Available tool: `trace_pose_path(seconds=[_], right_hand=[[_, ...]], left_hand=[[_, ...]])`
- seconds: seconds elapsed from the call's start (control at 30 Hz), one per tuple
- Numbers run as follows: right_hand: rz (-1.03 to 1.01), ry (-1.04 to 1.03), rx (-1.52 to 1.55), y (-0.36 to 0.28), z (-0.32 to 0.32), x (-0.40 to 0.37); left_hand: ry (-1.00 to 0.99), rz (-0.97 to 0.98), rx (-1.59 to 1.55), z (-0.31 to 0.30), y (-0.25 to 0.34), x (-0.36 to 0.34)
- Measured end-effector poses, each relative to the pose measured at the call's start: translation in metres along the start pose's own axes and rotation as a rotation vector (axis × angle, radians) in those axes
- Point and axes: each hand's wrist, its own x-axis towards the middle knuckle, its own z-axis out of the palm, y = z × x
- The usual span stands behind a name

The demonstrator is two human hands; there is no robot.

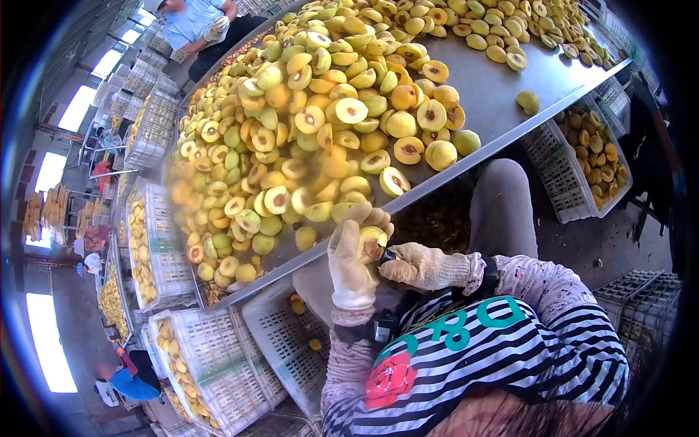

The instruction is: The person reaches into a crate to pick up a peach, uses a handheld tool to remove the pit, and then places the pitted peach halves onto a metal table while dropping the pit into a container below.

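My left hand (353, 255), in a pale glove, is closed around a yellow peach half (372, 238) just below the table's near edge. My right hand (426, 266), in a worn knitted glove, grips a small pitting tool (387, 256) with a black shaft. Its tip meets the peach half at a brown spot; whether that is the pit or the blade I cannot make out. Beyond my hands a large heap of halved peaches (291, 146) covers much of the metal table (495, 109), many with the brown pit side up.
Below the table's edge stands a white crate (273, 320) with a few peach pieces. Full crates stand to the left (211, 364) and right (582, 156). A stack of crates (641, 298) is at lower right. Another gloved person (200, 29) sits across the table.
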Motion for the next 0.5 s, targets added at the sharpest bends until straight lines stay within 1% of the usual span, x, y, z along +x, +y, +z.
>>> trace_pose_path(seconds=[0.1, 0.17, 0.2, 0.23, 0.3, 0.33, 0.43, 0.47, 0.5], right_hand=[[-0.110, 0.055, 0.008, 0.000, 0.000, -0.004], [0.086, -0.102, 0.059, -0.007, -0.010, -0.004], [0.112, -0.124, 0.034, -0.006, -0.011, -0.002], [0.137, -0.146, 0.008, -0.005, -0.012, -0.001], [0.040, -0.077, -0.144, 0.010, -0.009, 0.005], [-0.112, 0.013, -0.120, 0.013, -0.002, 0.007], [0.248, -0.389, 0.429, 0.009, -0.006, 0.004], [0.280, -0.437, 0.602, 0.005, -0.002, 0.002], [0.261, -0.462, 0.675, 0.004, 0.001, 0.000]], left_hand=[[-0.106, 0.038, 0.056, -0.012, -0.006, 0.005], [-0.122, -0.008, 0.068, -0.010, -0.002, 0.005], [-0.127, -0.031, 0.073, -0.010, 0.001, 0.005], [-0.133, -0.084, 0.153, -0.011, 0.002, 0.008], [-0.144, -0.192, 0.309, -0.014, 0.006, 0.013], [-0.152, -0.196, 0.309, -0.013, 0.010, 0.013], [-0.264, -0.257, 0.253, -0.024, 0.017, 0.017], [-0.260, -0.265, 0.210, -0.026, 0.017, 0.018], [-0.255, -0.272, 0.166, -0.026, 0.018, 0.017]])
